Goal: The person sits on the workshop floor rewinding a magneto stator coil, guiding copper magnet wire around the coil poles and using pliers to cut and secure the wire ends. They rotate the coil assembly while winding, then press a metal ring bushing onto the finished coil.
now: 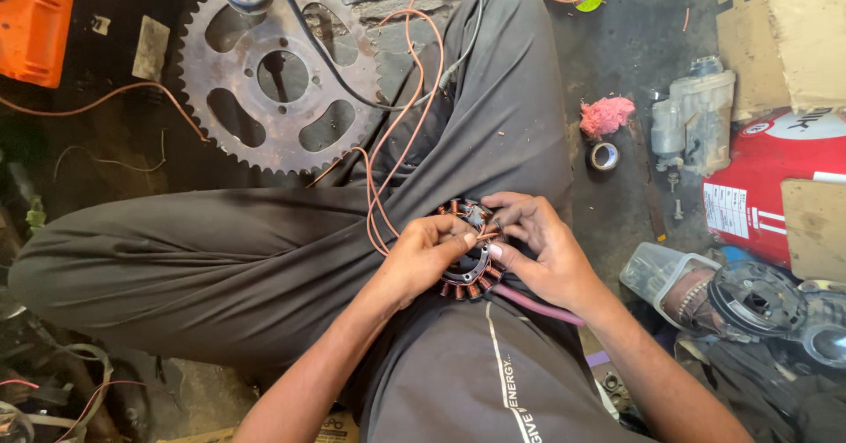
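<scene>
One round metal stator ring with copper-wound poles (471, 258) rests on the lap of a person sitting cross-legged on the floor, over grey cloth trousers (264, 249). Both hands grip it. The left hand (423, 258) wraps its fingers around the ring's left edge, thumb pressed on top. The right hand (538, 245) closes on the right edge, its fingertips (498, 203) pinching at the upper coils. About a dozen coil poles show around the rim, each a small block of glossy reddish copper winding; the hands hide the others. Several thin strands of bare copper-coloured wire (388, 143) loop up from the ring across the trousers. One pink sleeved lead (538, 306) runs out from under the ring, beneath the right hand.

On the dark, grimy floor (608, 223) beyond the knees lies one large flat rusty steel sprocket with a toothed rim and cut-out windows (280, 77). One black cable (335, 64) crosses over it. To the right sit one fluffy pink rag (605, 115), one small roll of tape (604, 156) and one dull grey cast-metal motor part (696, 117). One orange plastic casing (35, 20) shows at the upper left, and one red printed carton (775, 187) at the right edge.
</scene>
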